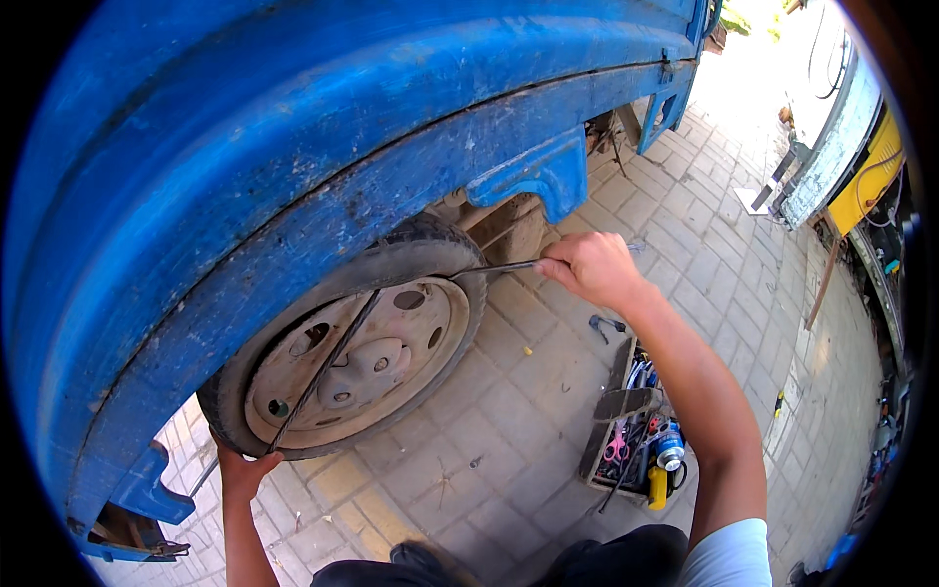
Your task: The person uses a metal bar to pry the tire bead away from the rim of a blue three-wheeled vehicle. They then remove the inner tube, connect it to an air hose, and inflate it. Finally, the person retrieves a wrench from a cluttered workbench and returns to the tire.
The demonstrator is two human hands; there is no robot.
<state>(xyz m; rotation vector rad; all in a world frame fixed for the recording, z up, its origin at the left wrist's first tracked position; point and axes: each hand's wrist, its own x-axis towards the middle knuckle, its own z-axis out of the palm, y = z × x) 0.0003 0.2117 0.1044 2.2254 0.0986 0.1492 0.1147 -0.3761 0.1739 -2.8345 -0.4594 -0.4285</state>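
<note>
My right hand (592,264) grips a thin metal bar (511,265), its tip at the upper right rim of a wheel (342,382) with a black tyre and rusty pale steel rim, under a blue vehicle body (245,137). My left hand (243,468) is at the tyre's lower left edge, thumb out beside the end of a second long bar (333,360) lying diagonally across the rim; its fingers are partly hidden behind the tyre. Part of another thin rod (203,477) shows just left of that hand.
An open toolbox (636,440) with pink scissors, a spray can and a yellow-handled tool sits on the paving (528,391), right of the wheel. At the right stand a yellow panel (861,176), a post and clutter. My legs and shoes are at the lower edge.
</note>
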